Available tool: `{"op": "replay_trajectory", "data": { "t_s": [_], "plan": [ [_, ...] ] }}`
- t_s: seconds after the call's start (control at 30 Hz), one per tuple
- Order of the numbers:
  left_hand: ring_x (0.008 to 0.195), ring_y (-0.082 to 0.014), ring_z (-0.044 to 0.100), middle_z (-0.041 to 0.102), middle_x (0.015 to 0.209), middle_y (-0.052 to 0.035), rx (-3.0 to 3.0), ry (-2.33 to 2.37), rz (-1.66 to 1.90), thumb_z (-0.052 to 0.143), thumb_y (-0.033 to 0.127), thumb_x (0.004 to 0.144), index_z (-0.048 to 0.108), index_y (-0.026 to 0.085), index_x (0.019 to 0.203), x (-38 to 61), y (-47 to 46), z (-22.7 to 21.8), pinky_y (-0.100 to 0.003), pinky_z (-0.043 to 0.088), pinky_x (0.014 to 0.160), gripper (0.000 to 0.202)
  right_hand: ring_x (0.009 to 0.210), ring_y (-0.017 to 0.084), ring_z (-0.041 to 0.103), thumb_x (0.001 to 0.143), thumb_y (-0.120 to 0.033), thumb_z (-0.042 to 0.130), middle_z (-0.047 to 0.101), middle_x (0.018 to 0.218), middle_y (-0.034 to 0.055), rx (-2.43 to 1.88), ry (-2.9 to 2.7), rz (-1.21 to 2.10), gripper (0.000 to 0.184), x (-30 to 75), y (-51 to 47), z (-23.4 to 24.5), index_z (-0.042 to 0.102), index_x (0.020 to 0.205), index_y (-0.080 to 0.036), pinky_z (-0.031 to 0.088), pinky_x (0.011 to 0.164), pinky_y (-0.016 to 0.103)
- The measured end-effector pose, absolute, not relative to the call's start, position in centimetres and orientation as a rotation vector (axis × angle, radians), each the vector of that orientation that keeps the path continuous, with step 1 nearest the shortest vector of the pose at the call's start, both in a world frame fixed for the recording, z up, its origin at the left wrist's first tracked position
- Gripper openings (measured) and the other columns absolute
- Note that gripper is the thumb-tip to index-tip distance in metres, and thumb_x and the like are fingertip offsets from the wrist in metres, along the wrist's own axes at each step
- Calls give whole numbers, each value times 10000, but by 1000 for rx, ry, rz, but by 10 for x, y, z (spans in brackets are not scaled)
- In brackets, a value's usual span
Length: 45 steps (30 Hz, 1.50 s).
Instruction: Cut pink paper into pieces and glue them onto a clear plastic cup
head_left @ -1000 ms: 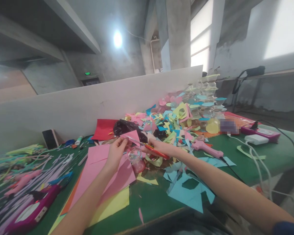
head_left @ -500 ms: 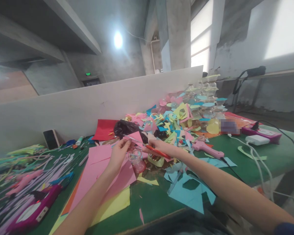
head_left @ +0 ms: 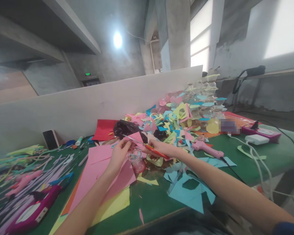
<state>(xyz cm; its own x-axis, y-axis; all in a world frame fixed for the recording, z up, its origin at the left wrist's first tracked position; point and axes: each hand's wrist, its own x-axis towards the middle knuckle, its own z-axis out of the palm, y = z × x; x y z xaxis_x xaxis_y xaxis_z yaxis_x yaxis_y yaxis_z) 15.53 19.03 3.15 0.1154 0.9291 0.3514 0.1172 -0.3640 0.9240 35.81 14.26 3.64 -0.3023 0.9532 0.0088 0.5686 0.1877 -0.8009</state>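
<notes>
My left hand (head_left: 120,151) pinches a piece of pink paper (head_left: 136,137) above the table. In my right hand (head_left: 156,147) is a pair of scissors with red handles (head_left: 159,152); their blades point left and lie at the pink paper. Just below both hands stands a clear plastic cup-like piece (head_left: 134,156) with a pink disc (head_left: 139,167) at its base. Under my left forearm lie large pink sheets (head_left: 98,166), with a yellow sheet (head_left: 115,204) beneath them.
Coloured paper scraps (head_left: 171,120) heap up behind my hands. A pink glue gun (head_left: 208,148) and cut blue paper (head_left: 188,192) lie to the right. At left are a purple power strip (head_left: 35,210), another pink glue gun (head_left: 24,182) and a phone (head_left: 51,139) against the white partition (head_left: 63,111).
The red scissor handles have spread a little apart in my right hand, and the blades show more clearly across the pink paper. My left hand keeps its pinch in nearly the same place.
</notes>
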Motion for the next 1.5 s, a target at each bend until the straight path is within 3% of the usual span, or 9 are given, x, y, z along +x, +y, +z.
{"op": "replay_trajectory", "data": {
  "t_s": [0.43,0.77,1.17,1.5],
  "plan": [
    [726,-161,619,660,759,-34,1616,961,1372,696,552,686,606,164,816,148,197,28,-264,486,689,418,694,177,609,678,-748,599,614,765,9,-1411,-1956,805,568,358,155,25,475,790,-205,455,555,252],
    [711,-151,619,678,756,-34,1582,949,1348,717,543,675,645,157,806,150,193,29,-253,487,687,413,646,171,576,706,-758,554,584,661,-27,-1399,-2032,833,562,364,149,26,457,846,-223,408,547,249],
    [675,-152,604,661,722,-28,1618,973,1337,700,529,699,640,162,785,152,192,28,-240,471,649,382,722,193,601,689,-757,576,615,752,-4,-1426,-2018,810,564,363,146,30,471,843,-225,416,577,254],
    [686,-160,592,652,704,-27,1679,991,1328,699,531,696,645,165,761,149,190,34,-243,458,670,376,663,186,577,670,-702,645,597,715,-6,-1367,-2039,867,542,364,144,33,449,844,-228,420,548,268]
  ]
}}
